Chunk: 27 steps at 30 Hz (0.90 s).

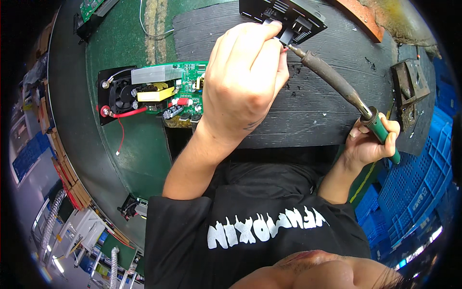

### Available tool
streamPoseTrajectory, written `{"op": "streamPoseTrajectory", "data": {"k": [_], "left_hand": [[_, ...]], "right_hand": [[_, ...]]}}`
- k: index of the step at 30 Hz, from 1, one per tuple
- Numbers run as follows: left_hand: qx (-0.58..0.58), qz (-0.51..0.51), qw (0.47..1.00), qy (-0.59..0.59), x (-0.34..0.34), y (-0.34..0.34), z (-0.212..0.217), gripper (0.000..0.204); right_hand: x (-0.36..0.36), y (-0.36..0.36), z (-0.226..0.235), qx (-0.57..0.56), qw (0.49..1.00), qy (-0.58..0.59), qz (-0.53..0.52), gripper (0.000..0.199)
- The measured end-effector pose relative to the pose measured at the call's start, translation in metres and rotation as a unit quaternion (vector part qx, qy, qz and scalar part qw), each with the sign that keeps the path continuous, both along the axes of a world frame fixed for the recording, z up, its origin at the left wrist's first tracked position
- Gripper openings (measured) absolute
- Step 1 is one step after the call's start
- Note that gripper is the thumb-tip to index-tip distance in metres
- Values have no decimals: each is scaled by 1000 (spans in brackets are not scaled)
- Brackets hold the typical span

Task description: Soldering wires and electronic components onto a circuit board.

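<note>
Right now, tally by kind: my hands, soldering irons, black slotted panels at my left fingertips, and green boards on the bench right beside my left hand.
Hands (left hand, right hand): 2
Soldering iron, in the right hand: 1
Black slotted panel: 1
Green circuit board: 1
Total: 5

White lettering — on black shirt

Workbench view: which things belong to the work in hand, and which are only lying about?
Likely in the job:
soldering iron, in the right hand
black panel, at the left hand
perhaps the circuit board with fan

Seemingly just lying about:
blue crate
reddish bar
</note>
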<state>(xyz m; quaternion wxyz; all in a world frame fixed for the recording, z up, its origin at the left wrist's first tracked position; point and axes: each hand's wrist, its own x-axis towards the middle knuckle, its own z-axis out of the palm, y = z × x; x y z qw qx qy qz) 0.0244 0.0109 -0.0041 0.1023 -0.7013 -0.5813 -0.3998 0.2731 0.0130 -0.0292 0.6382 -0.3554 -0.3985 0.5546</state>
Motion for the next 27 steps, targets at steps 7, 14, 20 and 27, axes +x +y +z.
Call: {"op": "streamPoseTrajectory", "data": {"k": [7,14,20,27], "left_hand": [[6,0,1000,2,0,0,1,17],[12,-6,1000,1,-1,0,0,17],[13,-6,1000,6,0,-1,0,19],[2,-19,1000,2,-2,-3,1,21]], "right_hand": [[0,-1,1,0,1000,14,-9,33],[1,0,-3,25,999,39,-1,32],[1,0,-3,20,999,30,-5,32],[0,-1,-2,14,999,31,-10,33]]}}
